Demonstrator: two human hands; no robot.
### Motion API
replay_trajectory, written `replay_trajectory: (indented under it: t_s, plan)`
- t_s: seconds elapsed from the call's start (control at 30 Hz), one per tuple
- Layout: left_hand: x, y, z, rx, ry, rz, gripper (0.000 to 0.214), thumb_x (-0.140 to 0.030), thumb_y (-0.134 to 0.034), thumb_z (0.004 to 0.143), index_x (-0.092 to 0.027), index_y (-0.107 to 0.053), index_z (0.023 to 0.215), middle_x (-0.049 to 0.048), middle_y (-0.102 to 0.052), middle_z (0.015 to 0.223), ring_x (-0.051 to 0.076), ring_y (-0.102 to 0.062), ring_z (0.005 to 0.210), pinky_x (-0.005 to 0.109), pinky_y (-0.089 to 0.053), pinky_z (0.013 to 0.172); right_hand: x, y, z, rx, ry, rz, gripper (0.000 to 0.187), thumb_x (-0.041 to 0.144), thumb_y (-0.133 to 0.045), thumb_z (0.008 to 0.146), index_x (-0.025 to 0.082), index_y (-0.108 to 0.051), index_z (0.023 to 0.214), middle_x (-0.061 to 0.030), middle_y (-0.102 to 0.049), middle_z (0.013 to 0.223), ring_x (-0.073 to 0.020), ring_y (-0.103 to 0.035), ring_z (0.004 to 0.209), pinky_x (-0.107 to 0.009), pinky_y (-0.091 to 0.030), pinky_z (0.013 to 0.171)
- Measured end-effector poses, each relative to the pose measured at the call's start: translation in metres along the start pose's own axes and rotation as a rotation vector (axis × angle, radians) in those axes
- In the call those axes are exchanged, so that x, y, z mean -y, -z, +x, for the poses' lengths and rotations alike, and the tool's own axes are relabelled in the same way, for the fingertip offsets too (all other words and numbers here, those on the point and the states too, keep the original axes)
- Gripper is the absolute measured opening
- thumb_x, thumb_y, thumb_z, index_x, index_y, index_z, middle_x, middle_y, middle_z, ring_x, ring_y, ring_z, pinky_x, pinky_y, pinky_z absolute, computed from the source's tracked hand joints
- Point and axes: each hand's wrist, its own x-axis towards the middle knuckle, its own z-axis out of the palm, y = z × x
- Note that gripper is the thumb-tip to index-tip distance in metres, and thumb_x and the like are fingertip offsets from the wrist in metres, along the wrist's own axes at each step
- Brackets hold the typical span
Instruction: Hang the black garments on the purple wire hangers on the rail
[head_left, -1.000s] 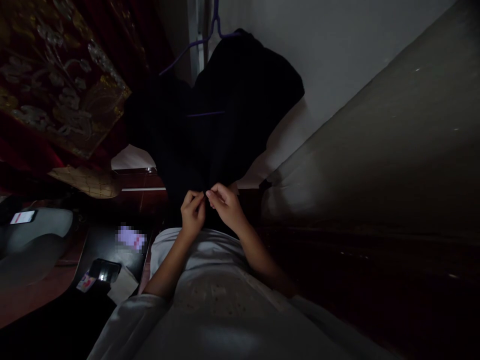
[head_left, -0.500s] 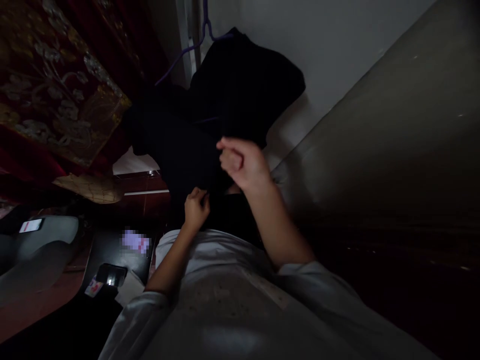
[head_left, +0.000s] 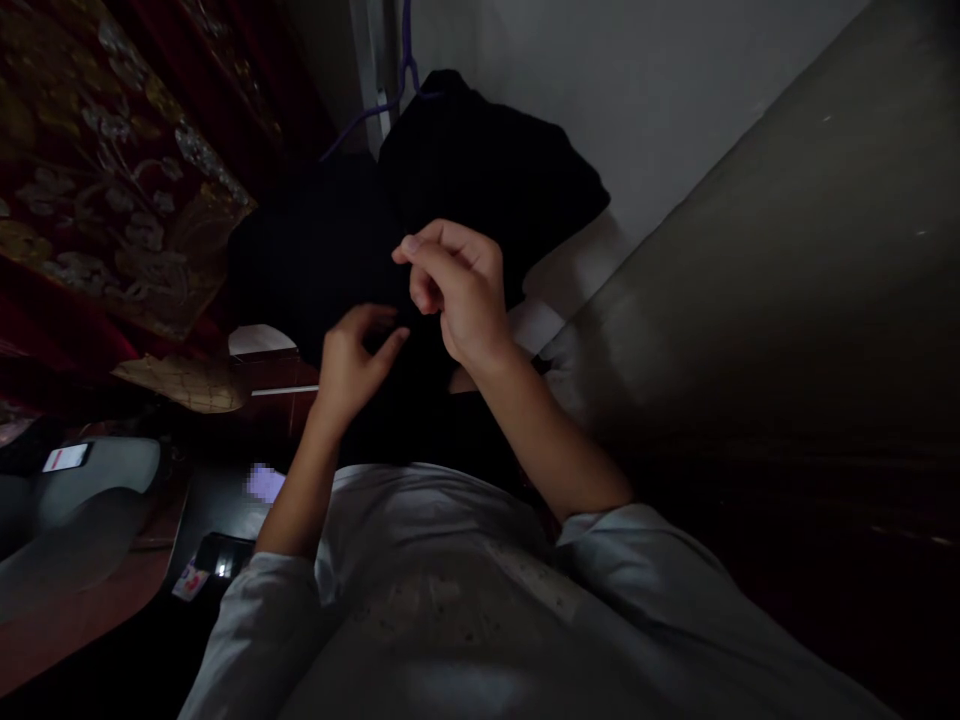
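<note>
Left hand (head_left: pixel 364 350) has risen before black garment (head_left: pixel 487 155), forearm (head_left: pixel 304 485) overlapping purple item (head_left: pixel 262 484).

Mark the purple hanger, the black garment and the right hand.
Purple hanger (head_left: pixel 409 64): head view, on the fork below its stem.
Black garment (head_left: pixel 480 160): head view, on its upper cloth.
Right hand (head_left: pixel 468 292): head view, mid-hand, near the thumb's base.

Left hand (head_left: pixel 351 362) lower, thumb and fingers parted, fingertips slightly blurred. Right hand (head_left: pixel 469 295) higher, thumb against index finger, other fingers curled inward. Left forearm (head_left: pixel 304 480), right forearm (head_left: pixel 551 435) extended forward, angled inward.
</note>
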Motion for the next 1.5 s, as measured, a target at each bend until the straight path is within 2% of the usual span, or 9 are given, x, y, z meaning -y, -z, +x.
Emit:
replay_trajectory:
  t_s: [0.13,0.3,0.43,0.67,0.87,1.1,1.27,1.37,1.5]
  plan:
    - [-0.031,0.007,0.018,-0.102,-0.163,-0.051,0.024,-0.032,-0.074,0.093,-0.018,-0.064,0.110,0.0037,-0.071,0.102,0.019,-0.070,0.094,0.029,-0.053,0.087,-0.004,0.001,-0.008,0.049,0.007,-0.012,0.038,0.052,-0.070,0.091,0.019,-0.057,0.076,0.0071,-0.040,0.054,-0.0044,-0.039,0.045,-0.018,-0.034,0.046]
    - [-0.033,-0.013,0.022,-0.323,-0.204,-0.060,0.023,-0.039,-0.059,0.104,-0.017,-0.061,0.100,0.0019,-0.066,0.091,0.016,-0.067,0.088,0.027,-0.052,0.082,-0.008,0.003,-0.014,0.083,0.027,-0.052,0.040,0.053,-0.072,0.090,0.019,-0.057,0.074,0.0064,-0.040,0.053,-0.0056,-0.039,0.046,-0.020,-0.034,0.046]
    - [-0.035,-0.009,0.027,-0.510,-0.276,-0.173,0.027,-0.043,-0.063,0.103,-0.022,-0.057,0.118,0.0025,-0.064,0.099,0.014,-0.065,0.087,0.026,-0.053,0.078,-0.007,0.008,-0.019,0.069,0.020,-0.109,0.041,0.054,-0.070,0.091,0.020,-0.055,0.075,0.0063,-0.041,0.054,-0.0057,-0.037,0.046,-0.021,-0.032,0.046]
    - [-0.042,0.016,0.057,-0.360,-0.291,-0.216,0.064,-0.048,-0.082,0.088,-0.031,-0.049,0.140,0.0034,-0.064,0.121,0.010,-0.060,0.069,0.023,-0.046,0.056,-0.010,0.008,-0.028,0.061,0.109,-0.203,0.041,0.053,-0.068,0.093,0.021,-0.050,0.075,0.0053,-0.038,0.058,-0.0071,-0.034,0.050,-0.022,-0.029,0.046]
    - [-0.049,0.010,0.057,-0.391,-0.328,-0.201,0.053,-0.051,-0.076,0.091,-0.034,-0.049,0.134,0.0027,-0.054,0.129,0.010,-0.064,0.075,0.025,-0.050,0.064,-0.015,0.010,-0.024,0.068,0.118,-0.264,0.034,0.038,-0.072,0.092,0.022,-0.048,0.075,0.0051,-0.039,0.060,-0.0084,-0.036,0.052,-0.023,-0.031,0.048]
    - [-0.069,0.013,0.059,-0.835,-0.444,-0.285,0.035,-0.045,-0.071,0.098,-0.030,-0.048,0.119,0.0035,-0.043,0.127,0.011,-0.056,0.080,0.029,-0.053,0.074,-0.051,0.024,-0.018,-0.015,-0.083,-0.298,0.026,0.024,-0.066,0.088,0.020,-0.052,0.067,0.0050,-0.042,0.054,-0.0073,-0.037,0.050,-0.022,-0.026,0.046]
    - [-0.052,0.010,0.043,-0.588,-0.350,-0.338,0.040,-0.047,-0.070,0.098,-0.024,-0.046,0.120,0.0026,-0.055,0.110,0.010,-0.062,0.078,0.026,-0.055,0.070,-0.053,0.029,-0.026,-0.046,-0.124,-0.148,0.019,0.025,-0.063,0.086,0.018,-0.057,0.070,0.0051,-0.046,0.057,-0.0051,-0.037,0.048,-0.020,-0.025,0.046]
    - [-0.024,-0.020,0.007,-0.616,-0.155,-0.343,0.030,-0.050,-0.063,0.101,-0.025,-0.050,0.110,0.0006,-0.058,0.090,0.014,-0.065,0.081,0.028,-0.056,0.074,-0.044,0.030,-0.024,-0.025,-0.152,-0.070,0.022,0.031,-0.065,0.085,0.018,-0.058,0.069,0.0055,-0.047,0.055,-0.0037,-0.034,0.045,-0.020,-0.024,0.045]
    - [0.003,-0.060,-0.026,-0.416,-0.053,-0.240,0.033,-0.039,-0.073,0.093,-0.021,-0.057,0.116,0.0064,-0.065,0.110,0.019,-0.066,0.101,0.031,-0.054,0.085,-0.037,0.029,-0.028,0.047,-0.212,-0.009,0.024,0.033,-0.067,0.083,0.017,-0.060,0.067,0.0067,-0.043,0.049,-0.0031,-0.032,0.042,-0.019,-0.024,0.044]
